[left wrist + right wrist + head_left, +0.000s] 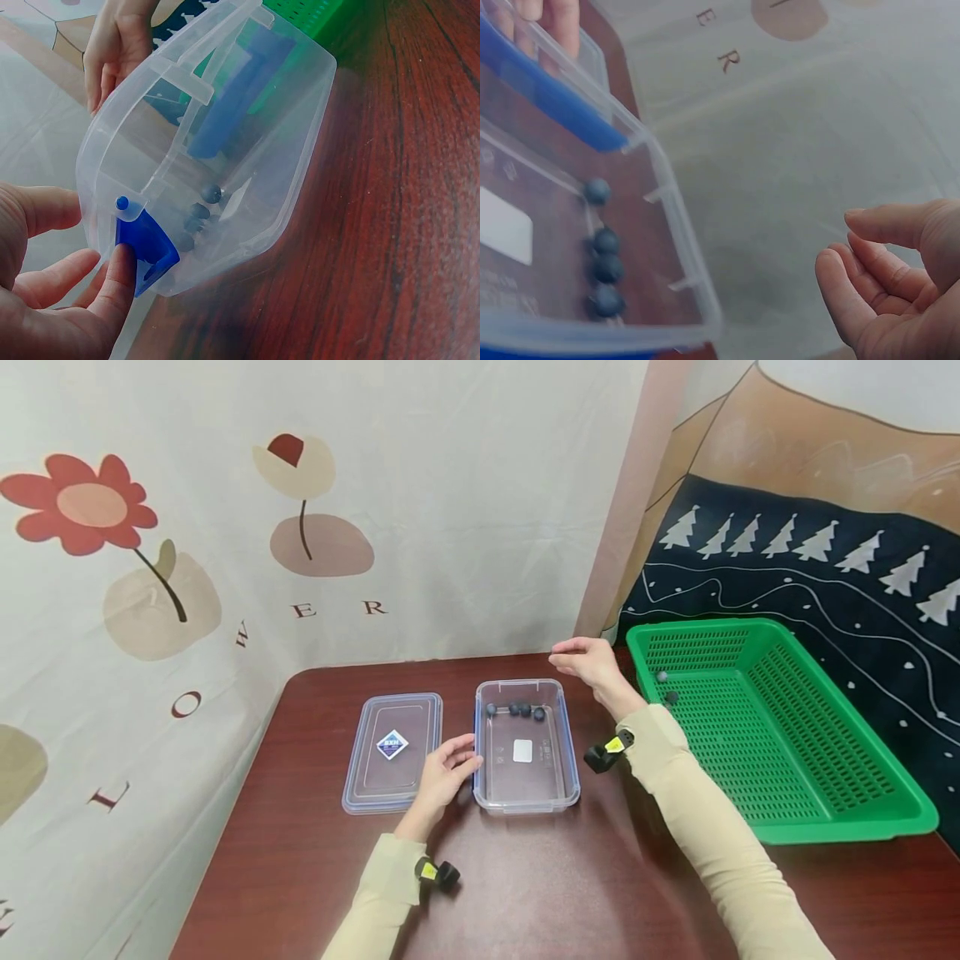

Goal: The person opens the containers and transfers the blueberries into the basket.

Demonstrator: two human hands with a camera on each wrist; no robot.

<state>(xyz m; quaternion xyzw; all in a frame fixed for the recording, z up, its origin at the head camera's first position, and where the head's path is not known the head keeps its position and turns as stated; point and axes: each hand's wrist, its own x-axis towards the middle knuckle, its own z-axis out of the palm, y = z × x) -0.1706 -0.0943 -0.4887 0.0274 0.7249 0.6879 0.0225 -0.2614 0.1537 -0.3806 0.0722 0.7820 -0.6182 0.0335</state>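
A clear plastic container point(523, 785) with blue side latches stands in the middle of the table. Several blueberries point(607, 268) lie in it along its far end. My left hand point(444, 777) is at the container's left side, its fingertips touching the blue latch point(150, 247), as the left wrist view shows. My right hand point(592, 667) hovers near the container's far right corner. Its fingers are loosely bent, the thumb stands apart from them, and nothing is between them. Two more blueberries point(671, 697) lie in the green basket point(832, 833) to the right.
Left of the container, a clear lid point(393, 781) with a blue diamond label lies flat on the brown table point(300, 860). Behind the table hangs a printed cloth point(465, 527), and a dark cloth with white trees point(787, 577) rises behind the basket.
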